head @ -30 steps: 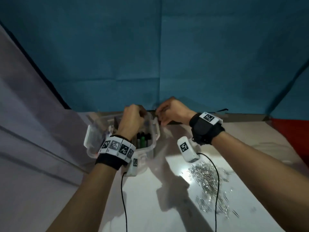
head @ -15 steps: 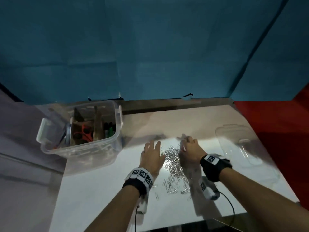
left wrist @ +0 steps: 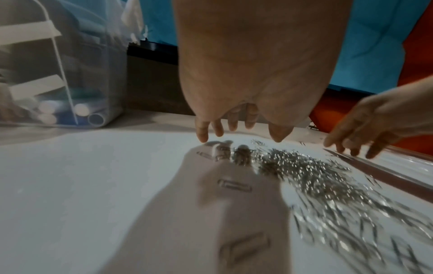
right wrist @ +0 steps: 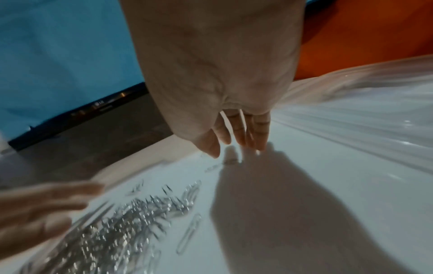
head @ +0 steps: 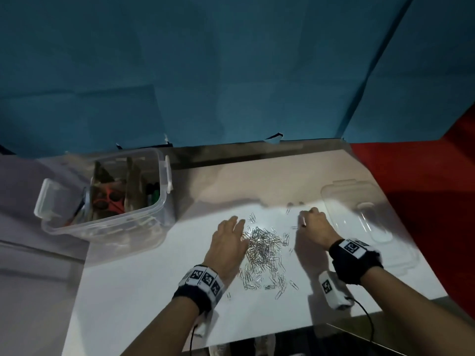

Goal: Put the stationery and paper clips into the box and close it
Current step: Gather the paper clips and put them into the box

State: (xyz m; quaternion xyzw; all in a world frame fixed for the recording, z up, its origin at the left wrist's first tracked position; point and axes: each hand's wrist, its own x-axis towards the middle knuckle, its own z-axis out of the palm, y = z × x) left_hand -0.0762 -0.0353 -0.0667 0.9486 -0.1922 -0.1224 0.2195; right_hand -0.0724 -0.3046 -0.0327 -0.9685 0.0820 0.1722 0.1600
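A person's left hand (head: 228, 242) and right hand (head: 312, 226), both with fingers extended and grasping nothing, flanked a heap of silver paper clips (head: 264, 255) on the white table (head: 144, 291) at the centre of the frame. The left hand touched the heap's edge; the right hand's fingertips (right wrist: 257, 146) pointed down at the table beside stray clips. The open clear plastic box (head: 108, 222), holding orange-handled scissors (head: 108, 199) and markers (head: 151, 194), stood at left, its clear lid (head: 359, 217) lying flat at right.
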